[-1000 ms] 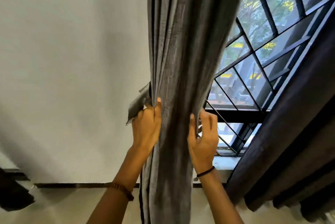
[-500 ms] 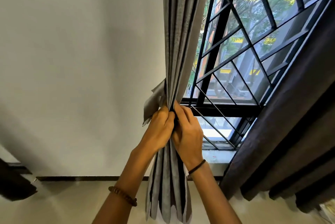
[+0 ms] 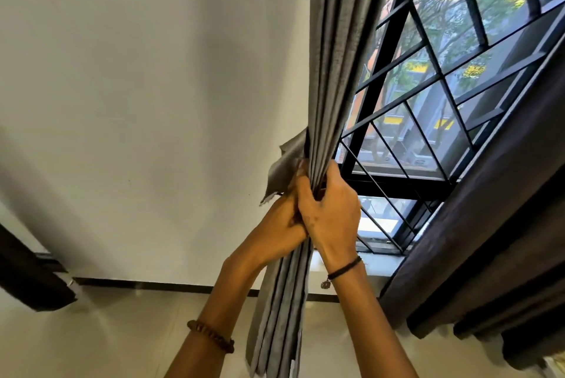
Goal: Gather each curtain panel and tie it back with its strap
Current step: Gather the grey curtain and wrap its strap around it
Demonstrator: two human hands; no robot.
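Now | grey panel, dark panel: 2 | strap: 1 | left hand, right hand: clamped on grey panel

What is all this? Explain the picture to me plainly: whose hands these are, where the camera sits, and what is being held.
No machine here: these are a person's two bare hands, filmed by one wide-angle camera worn on the head, so you look along the forearms. The right hand, with a thin black cord at its wrist, and the left hand, with a bead bracelet on its forearm, both grip the grey curtain panel, squeezed into a narrow bundle. The left fingers are partly hidden behind the right hand. A flap of grey cloth sticks out just above the left hand; it may be the strap, but I cannot be sure. Behind are a white wall and a window with a black grille. A dark curtain panel hangs loose at the right.
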